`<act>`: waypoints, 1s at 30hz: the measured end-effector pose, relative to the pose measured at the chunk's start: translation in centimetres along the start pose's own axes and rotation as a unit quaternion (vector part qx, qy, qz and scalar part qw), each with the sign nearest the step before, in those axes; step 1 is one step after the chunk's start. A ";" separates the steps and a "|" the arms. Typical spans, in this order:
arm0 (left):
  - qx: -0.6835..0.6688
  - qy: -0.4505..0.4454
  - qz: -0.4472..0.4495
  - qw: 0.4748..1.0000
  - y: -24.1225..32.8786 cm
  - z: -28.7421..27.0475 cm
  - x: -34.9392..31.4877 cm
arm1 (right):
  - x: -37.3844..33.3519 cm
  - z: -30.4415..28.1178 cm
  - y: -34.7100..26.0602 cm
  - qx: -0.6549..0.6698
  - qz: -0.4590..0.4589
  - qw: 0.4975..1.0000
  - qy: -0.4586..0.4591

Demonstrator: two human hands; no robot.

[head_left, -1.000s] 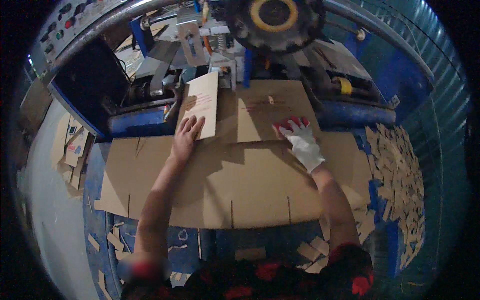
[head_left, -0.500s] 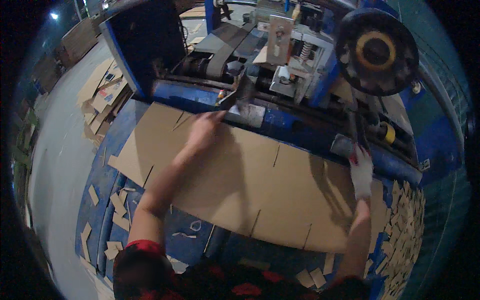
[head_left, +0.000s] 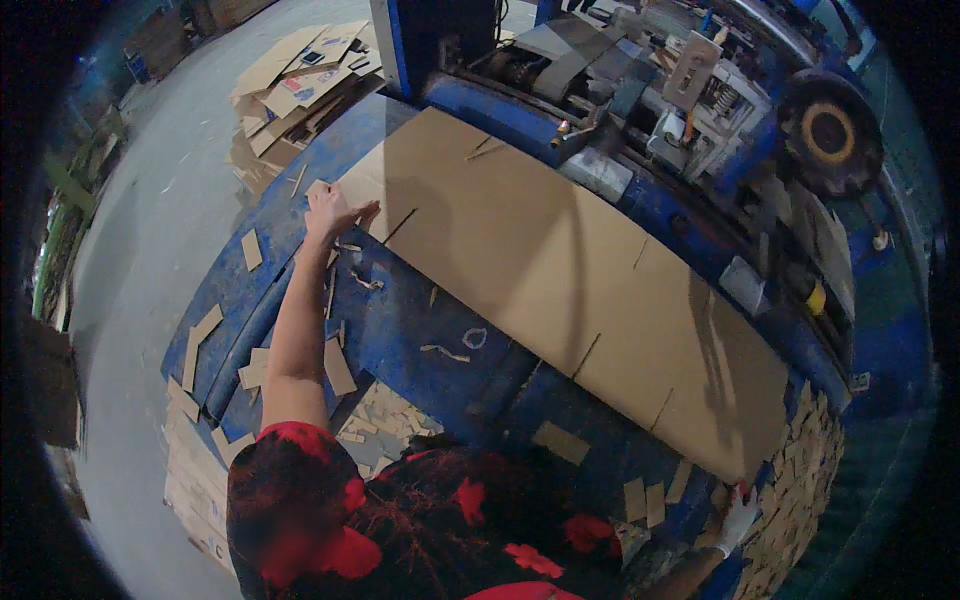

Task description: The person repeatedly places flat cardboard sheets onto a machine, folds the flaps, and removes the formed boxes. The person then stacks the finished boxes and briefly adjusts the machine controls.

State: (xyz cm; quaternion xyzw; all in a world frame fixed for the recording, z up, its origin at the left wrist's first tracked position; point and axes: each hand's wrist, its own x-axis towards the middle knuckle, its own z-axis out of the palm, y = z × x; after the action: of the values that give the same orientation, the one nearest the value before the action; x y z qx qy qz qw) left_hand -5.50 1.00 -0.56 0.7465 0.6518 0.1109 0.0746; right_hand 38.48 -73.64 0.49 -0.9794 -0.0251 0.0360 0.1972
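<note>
A long brown cardboard sheet (head_left: 480,220) with short slits along both long edges lies slanting across the blue worktable (head_left: 400,310). At its near left corner, my bare left hand (head_left: 330,212) is closed on the small end tab, thumb and fingers bent around the edge. My right hand (head_left: 738,520), in a white glove with reddish fingertips, pinches the sheet's near right corner. Part of the right hand's fingers is hard to make out against the dark background.
A blue machine (head_left: 640,130) with belts and a black wheel (head_left: 830,135) stands along the far side. Cardboard scraps (head_left: 205,340) litter the table; a heap of offcuts (head_left: 805,470) lies at right. Stacked cardboard (head_left: 305,80) sits on the floor at far left.
Both hands have left the sheet's far edge and come to its near corners, the left outward, the right toward me. My view has turned, so sheet and machine appear more slanted.
</note>
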 end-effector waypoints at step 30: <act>-0.423 -0.068 0.364 0.827 7.3 0.3 -16.0 | -12.0 2.0 -17.0 0.046 -0.417 0.902 0.099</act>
State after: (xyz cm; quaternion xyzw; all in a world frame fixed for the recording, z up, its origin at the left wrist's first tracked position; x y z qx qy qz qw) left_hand -0.41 -15.84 -0.11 0.8309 0.2152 0.3437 0.3811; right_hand 25.77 -57.95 5.94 -0.8676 -0.4101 -0.1458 0.2407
